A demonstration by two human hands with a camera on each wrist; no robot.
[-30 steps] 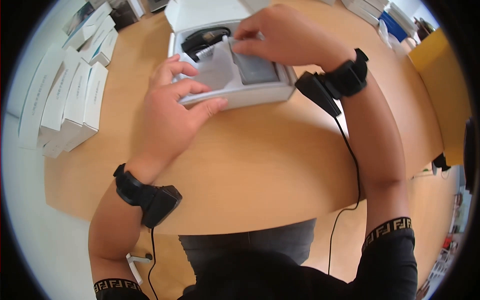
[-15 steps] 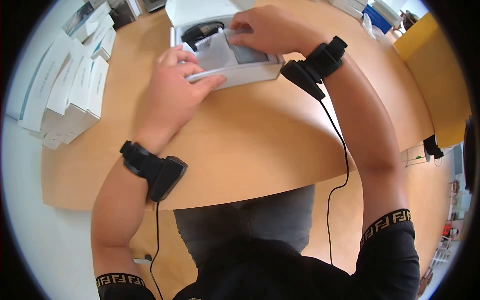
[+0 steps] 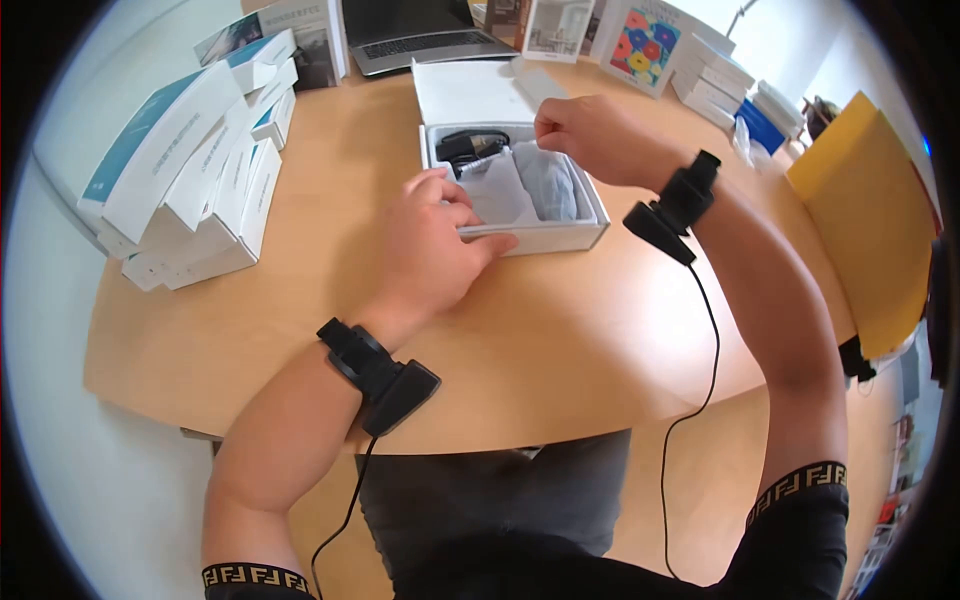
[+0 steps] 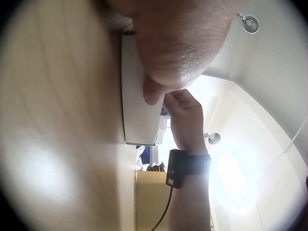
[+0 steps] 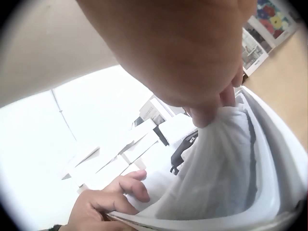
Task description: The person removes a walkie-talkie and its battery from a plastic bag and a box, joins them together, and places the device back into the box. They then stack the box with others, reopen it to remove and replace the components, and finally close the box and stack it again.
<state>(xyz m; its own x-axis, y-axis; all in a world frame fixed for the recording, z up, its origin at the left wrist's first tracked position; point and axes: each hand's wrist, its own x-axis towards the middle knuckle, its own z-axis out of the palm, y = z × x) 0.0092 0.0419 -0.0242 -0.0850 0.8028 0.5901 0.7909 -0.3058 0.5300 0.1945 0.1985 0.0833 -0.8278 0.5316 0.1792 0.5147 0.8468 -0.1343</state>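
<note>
An open white box (image 3: 553, 238) stands on the table, its lid folded back. Inside lie a black cable with a plug (image 3: 470, 147) at the left and a wrapped item in whitish, translucent material (image 3: 547, 182) at the right. The left hand (image 3: 437, 245) rests on the box's near left side, thumb on the front wall, fingers over the rim. Above the far right part of the box, the right hand (image 3: 615, 140) pinches the top of the wrapping (image 5: 211, 159), which is stretched upward in the right wrist view.
Stacked white boxes (image 3: 205, 185) stand at the left. Behind the open box are a laptop (image 3: 425, 35), a framed picture (image 3: 558, 28) and a flower print (image 3: 643, 48). More boxes and a yellow panel (image 3: 865, 220) are at the right.
The head view has shifted, showing more of the table's far side. The right hand has lifted from inside the box, and the wrapping bulges up under it. The left hand stays at the box's near left side.
</note>
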